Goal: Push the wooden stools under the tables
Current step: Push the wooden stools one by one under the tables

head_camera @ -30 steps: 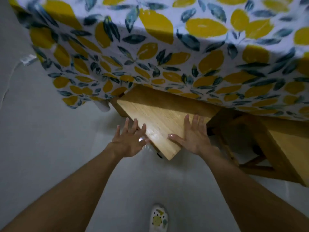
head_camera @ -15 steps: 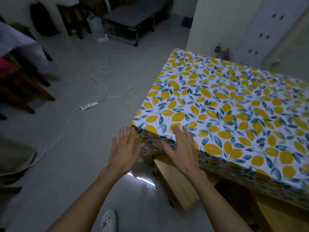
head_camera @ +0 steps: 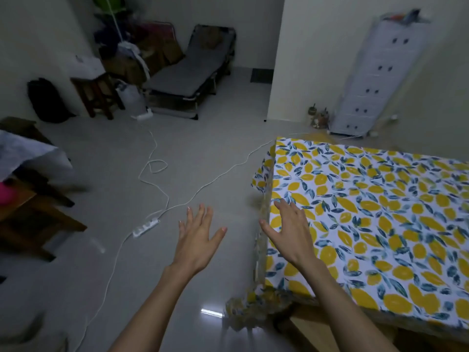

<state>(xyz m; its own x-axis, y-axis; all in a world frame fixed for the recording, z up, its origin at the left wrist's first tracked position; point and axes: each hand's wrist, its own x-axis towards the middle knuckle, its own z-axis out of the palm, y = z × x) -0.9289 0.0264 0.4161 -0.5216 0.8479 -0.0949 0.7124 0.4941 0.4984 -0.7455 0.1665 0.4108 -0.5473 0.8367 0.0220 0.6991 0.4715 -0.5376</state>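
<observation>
grey tiled floor (head_camera: 208, 153) fills the room, dimly lit, with a white cable (head_camera: 152, 171) looping across it to a power strip (head_camera: 146, 226) at about 9 o'clock of the hands. table (head_camera: 368, 212) with a lemon-print cloth occupies the 3 o'clock side of the view; its near corner is blurred.

left hand (head_camera: 196, 241) hangs over bare floor, palm down, fingers spread, holding nothing. right hand (head_camera: 289, 232) is likewise spread and empty, above the table's left edge; contact with the cloth cannot be confirmed.

wooden stool (head_camera: 312, 334) shows only as a pale strip of wood below the table's near corner, at roughly 5 o'clock of the right hand and well apart from both hands. most of it is hidden by the cloth overhang, so its long axis and heading cannot be determined from this view.

dark wooden stool (head_camera: 95, 94) stands at 11 o'clock against the far wall, beside a folding cot (head_camera: 182, 74). white drawer tower (head_camera: 375, 80) stands at 1 o'clock behind the table. brown wooden furniture (head_camera: 33, 222) sits at 9 o'clock, partly cut off.
</observation>
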